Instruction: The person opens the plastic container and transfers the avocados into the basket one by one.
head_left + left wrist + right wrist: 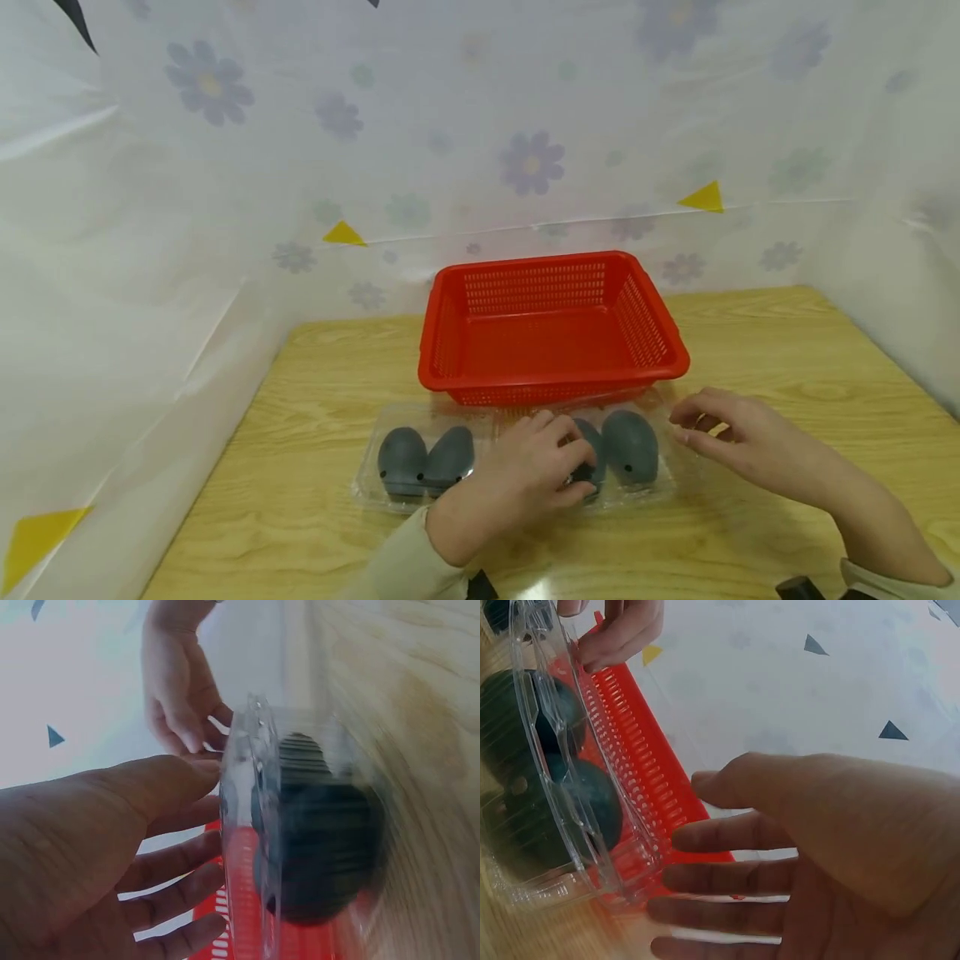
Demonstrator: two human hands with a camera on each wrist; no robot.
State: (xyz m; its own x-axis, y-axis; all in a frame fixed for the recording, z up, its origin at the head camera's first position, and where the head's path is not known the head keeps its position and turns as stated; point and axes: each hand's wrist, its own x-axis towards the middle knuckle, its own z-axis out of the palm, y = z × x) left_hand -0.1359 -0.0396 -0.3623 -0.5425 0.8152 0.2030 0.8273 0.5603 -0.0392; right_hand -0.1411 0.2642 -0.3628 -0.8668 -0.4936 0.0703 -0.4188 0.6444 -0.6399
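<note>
Two clear plastic clamshell boxes lie side by side on the table, the left box [369,483] and the right box [630,498]. Each has dark green, egg-shaped fruits like avocados inside, among them this avocado [630,446] and this one [402,457]. My left hand [517,471] reaches over the right box, fingers spread and fingertips at its lid; part of that box is hidden under it. Just beyond the right end of the box is my right hand [738,442], fingers loosely bent and holding nothing. The right wrist view shows this hand's fingers [731,877] apart from the box.
Directly behind the boxes stands a red plastic basket [555,385] with perforated walls. A white flowered sheet [450,167] hangs at the back and sides of the wooden table [315,533].
</note>
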